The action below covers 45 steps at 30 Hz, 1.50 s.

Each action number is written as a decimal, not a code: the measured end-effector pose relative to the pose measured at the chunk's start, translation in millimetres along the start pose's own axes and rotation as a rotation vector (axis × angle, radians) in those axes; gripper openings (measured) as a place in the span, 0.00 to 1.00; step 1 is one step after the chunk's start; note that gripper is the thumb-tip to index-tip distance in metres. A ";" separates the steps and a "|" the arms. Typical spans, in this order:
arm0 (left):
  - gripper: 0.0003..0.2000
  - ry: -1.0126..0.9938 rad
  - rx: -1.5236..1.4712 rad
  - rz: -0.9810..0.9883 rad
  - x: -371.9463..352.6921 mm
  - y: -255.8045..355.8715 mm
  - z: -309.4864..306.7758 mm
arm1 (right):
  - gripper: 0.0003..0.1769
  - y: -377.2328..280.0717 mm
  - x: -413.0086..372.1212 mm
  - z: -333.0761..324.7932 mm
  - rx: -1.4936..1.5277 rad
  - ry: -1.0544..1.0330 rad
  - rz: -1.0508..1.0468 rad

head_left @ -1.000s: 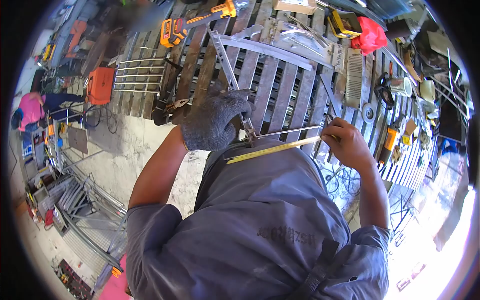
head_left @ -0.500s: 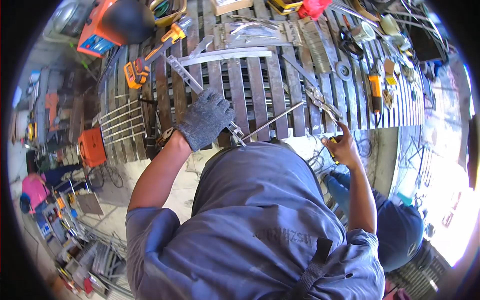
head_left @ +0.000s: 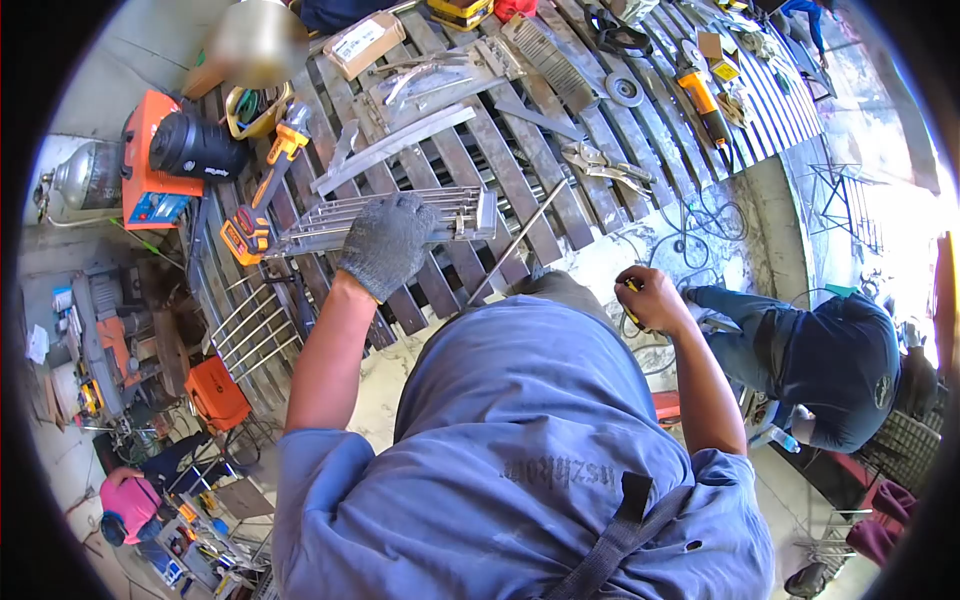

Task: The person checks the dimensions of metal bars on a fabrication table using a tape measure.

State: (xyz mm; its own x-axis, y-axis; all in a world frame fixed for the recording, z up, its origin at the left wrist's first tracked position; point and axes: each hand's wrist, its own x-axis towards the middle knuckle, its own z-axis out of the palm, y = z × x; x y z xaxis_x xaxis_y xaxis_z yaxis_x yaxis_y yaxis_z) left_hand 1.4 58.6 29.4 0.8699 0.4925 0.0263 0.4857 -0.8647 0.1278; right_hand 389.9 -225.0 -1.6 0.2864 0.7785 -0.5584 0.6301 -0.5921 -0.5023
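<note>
My left hand (head_left: 388, 240), in a grey knit glove, is closed over a metal frame (head_left: 465, 212) with several parallel bars. The frame is above the slatted metal bench (head_left: 420, 300), its broad side facing up. My bare right hand (head_left: 652, 298) is in front of the bench edge, fingers curled around a small yellow-and-black object (head_left: 632, 288) that looks like a tape measure, mostly hidden by the fingers. A thin metal rod (head_left: 520, 240) lies slantwise between my hands, overhanging the edge. Locking pliers (head_left: 608, 167) rest on the slats farther back.
An orange-and-black power tool (head_left: 270, 185) lies left on the bench, near an orange machine (head_left: 155, 165). At the back right are a grinding disc (head_left: 624, 90) and an angle grinder (head_left: 703, 110). Another person (head_left: 840, 355) bends down at my right, near cables (head_left: 700, 225).
My left hand has turned the frame from edge-on to broad side up, shifting slightly left. My right hand has moved away from the pliers, fingers now curled in. The view has rotated.
</note>
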 end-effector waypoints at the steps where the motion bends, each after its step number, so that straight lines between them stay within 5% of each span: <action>1: 0.17 0.034 -0.018 -0.008 5.9 -2.8 -0.8 | 0.21 -2.7 7.6 0.2 0.032 -0.010 -0.005; 4: 0.14 -0.003 0.027 -0.051 16.9 -4.1 -16.5 | 0.20 -6.4 43.5 4.6 0.092 0.015 -0.056; 7: 0.12 -0.028 -0.008 -0.100 30.3 0.7 -20.0 | 0.30 -46.5 72.6 -1.3 0.000 0.085 -0.057; 8: 0.12 -0.059 0.004 -0.108 36.2 0.4 -15.4 | 0.40 -64.1 82.2 -5.8 -0.092 0.074 -0.055; 11: 0.10 -0.023 -0.011 -0.081 53.3 5.1 -0.5 | 0.43 -100.7 115.1 -3.9 -0.226 0.118 -0.271; 17: 0.12 -0.061 -0.032 -0.105 65.1 4.5 3.1 | 0.34 -131.3 226.0 34.1 -0.594 0.207 -0.743; 25: 0.13 0.043 -0.024 -0.090 64.9 2.1 6.4 | 0.28 -128.0 233.6 54.5 -0.577 0.485 -0.953; 29: 0.15 -0.026 -0.039 -0.037 60.9 -5.5 14.9 | 0.30 -136.8 166.7 55.4 -0.471 0.324 -0.277; 31: 0.14 -0.028 -0.024 -0.020 61.3 -8.6 15.9 | 0.36 -124.7 172.3 79.2 -0.127 0.065 0.172; 36: 0.13 0.037 -0.030 0.030 67.8 -8.4 10.3 | 0.44 -104.2 175.8 116.9 0.044 0.159 0.350; 40: 0.13 0.105 -0.048 0.121 78.3 -20.8 21.4 | 0.28 -111.0 159.9 118.7 -0.010 0.136 0.331; 45: 0.18 0.014 -0.098 0.046 86.0 -18.0 4.9 | 0.17 -121.0 136.2 98.3 0.313 0.081 0.428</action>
State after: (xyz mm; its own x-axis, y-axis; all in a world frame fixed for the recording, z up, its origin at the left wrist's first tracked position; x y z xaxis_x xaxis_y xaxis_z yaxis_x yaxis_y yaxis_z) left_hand 67.9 116.0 24.5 0.8894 0.4545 0.0485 0.4340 -0.8730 0.2223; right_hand 281.8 -67.8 -81.7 0.5330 0.4598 -0.7102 0.2028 -0.8844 -0.4204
